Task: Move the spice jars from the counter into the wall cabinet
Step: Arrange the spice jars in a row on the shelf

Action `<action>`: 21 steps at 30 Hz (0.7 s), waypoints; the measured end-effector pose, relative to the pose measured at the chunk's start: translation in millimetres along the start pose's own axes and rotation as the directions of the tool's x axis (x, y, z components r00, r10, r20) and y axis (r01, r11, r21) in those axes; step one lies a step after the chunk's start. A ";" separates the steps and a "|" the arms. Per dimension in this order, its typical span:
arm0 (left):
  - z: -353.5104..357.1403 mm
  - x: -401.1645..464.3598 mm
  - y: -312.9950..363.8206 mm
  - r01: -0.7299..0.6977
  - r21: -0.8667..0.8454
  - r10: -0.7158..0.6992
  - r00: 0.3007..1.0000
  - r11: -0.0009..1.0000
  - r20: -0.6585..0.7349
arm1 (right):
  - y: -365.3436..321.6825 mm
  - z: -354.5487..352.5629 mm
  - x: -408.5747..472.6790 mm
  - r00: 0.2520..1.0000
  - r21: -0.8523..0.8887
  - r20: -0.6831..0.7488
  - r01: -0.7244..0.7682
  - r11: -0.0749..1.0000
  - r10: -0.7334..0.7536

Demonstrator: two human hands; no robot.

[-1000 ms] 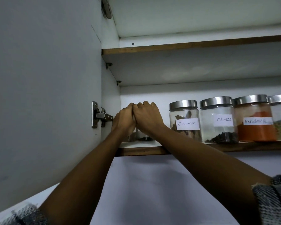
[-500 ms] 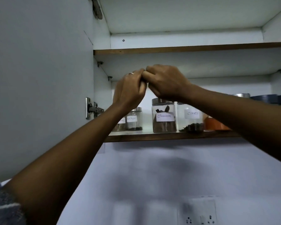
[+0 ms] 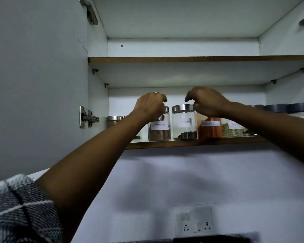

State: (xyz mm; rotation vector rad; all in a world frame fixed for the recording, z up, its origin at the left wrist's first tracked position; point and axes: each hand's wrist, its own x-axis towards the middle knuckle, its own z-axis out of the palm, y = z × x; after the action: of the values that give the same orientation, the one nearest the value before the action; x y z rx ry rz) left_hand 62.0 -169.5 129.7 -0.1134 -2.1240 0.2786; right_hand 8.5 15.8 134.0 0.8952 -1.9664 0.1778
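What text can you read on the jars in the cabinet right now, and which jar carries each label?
"Cinnamon": handwritten white label on the cinnamon jar, partly behind the left hand.
"Cloves": white label on the cloves jar.
Red powder jar: label there, too blurred to read.
Green seed jar: label blurred and partly cut off by the right arm, unreadable.
Small jar at far left: no label visible.
Wall socket: no readable text.

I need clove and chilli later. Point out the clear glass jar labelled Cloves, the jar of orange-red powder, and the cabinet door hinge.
Clear glass jar labelled Cloves [image 3: 183,122]: head view, white label.
Jar of orange-red powder [image 3: 210,132]: head view, powder.
Metal cabinet door hinge [image 3: 89,118]: head view, arm.
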 end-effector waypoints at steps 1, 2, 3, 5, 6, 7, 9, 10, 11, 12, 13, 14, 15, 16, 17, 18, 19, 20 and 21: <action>3.2 0.0 0.0 0.017 0.025 -0.018 0.998 1.000 0.058 | 2.1 1.7 -2.5 0.998 0.038 0.052 -0.029 0.999 0.027; 5.3 0.0 -0.6 0.028 0.048 -0.032 0.994 0.998 0.103 | 3.6 3.3 -4.9 0.995 0.063 0.092 -0.047 0.997 0.041; 6.8 -0.2 -1.7 0.038 0.060 -0.046 0.990 0.997 0.132 | 4.4 4.8 -6.5 0.991 0.079 0.124 -0.058 0.995 0.048; 8.5 -0.3 -3.6 0.054 0.059 -0.062 0.986 0.997 0.157 | 4.9 7.2 -8.8 0.985 0.099 0.166 -0.071 0.993 0.054; 8.8 -0.5 -3.9 0.056 0.058 -0.065 0.985 0.997 0.160 | 4.9 8.5 -9.5 0.982 0.106 0.180 -0.077 0.991 0.057; 8.8 -0.7 -4.2 0.058 0.055 -0.066 0.985 0.997 0.162 | 4.5 9.6 -10.0 0.980 0.109 0.192 -0.079 0.991 0.057; 7.9 -1.2 -5.1 0.057 0.037 -0.062 0.984 0.998 0.166 | 3.7 12.6 -10.3 0.979 0.112 0.196 -0.081 0.990 0.058; 7.5 -1.2 -6.0 0.051 0.021 -0.054 0.984 0.998 0.168 | 4.1 14.2 -10.1 0.981 0.115 0.185 -0.083 0.990 0.060; 7.5 -1.2 -7.1 0.045 0.004 -0.045 0.985 0.999 0.169 | 4.6 15.6 -9.8 0.984 0.122 0.169 -0.085 0.989 0.064; 7.4 -1.3 -8.3 0.037 -0.011 -0.035 0.985 0.999 0.171 | 5.2 16.9 -9.5 0.986 0.135 0.152 -0.087 0.987 0.066; 7.3 -1.4 -9.7 0.028 -0.023 -0.024 0.984 0.999 0.174 | 5.3 17.9 -9.1 0.989 0.147 0.136 -0.086 0.985 0.066; 6.9 -1.6 -11.1 0.019 -0.035 -0.013 0.983 0.999 0.183 | 5.3 19.0 -8.3 0.990 0.158 0.124 -0.084 0.984 0.064; 6.3 -1.6 -12.6 0.012 -0.051 -0.001 0.981 0.999 0.196 | 5.1 19.8 -7.3 0.991 0.165 0.116 -0.082 0.983 0.063; 5.7 -1.6 -14.3 0.009 -0.074 0.007 0.977 0.997 0.214 | 5.1 20.8 -6.0 0.992 0.171 0.112 -0.083 0.982 0.064; 4.7 -1.4 -16.2 0.010 -0.100 0.014 0.972 0.995 0.233 | 5.1 21.3 -4.7 0.992 0.176 0.110 -0.084 0.981 0.066; 3.4 -1.3 -17.9 0.013 -0.123 0.019 0.968 0.992 0.250 | 5.4 21.7 -3.5 0.992 0.184 0.110 -0.086 0.979 0.066; 2.7 -1.3 -19.4 0.015 -0.140 0.023 0.965 0.990 0.263 | 5.6 22.1 -2.6 0.992 0.196 0.110 -0.085 0.977 0.064; 2.3 -1.3 -20.8 0.015 -0.151 0.027 0.962 0.988 0.272 | 5.8 22.1 -1.9 0.992 0.210 0.108 -0.083 0.974 0.062; 2.6 -1.0 -22.2 0.015 -0.158 0.030 0.960 0.987 0.279 | 5.5 22.2 -1.4 0.993 0.225 0.106 -0.082 0.971 0.059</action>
State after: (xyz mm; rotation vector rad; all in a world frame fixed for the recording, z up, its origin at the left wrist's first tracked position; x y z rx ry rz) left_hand 61.0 -191.6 132.9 -0.1843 -2.4284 0.1352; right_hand -10.2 10.4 121.9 0.9981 -2.1004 0.4166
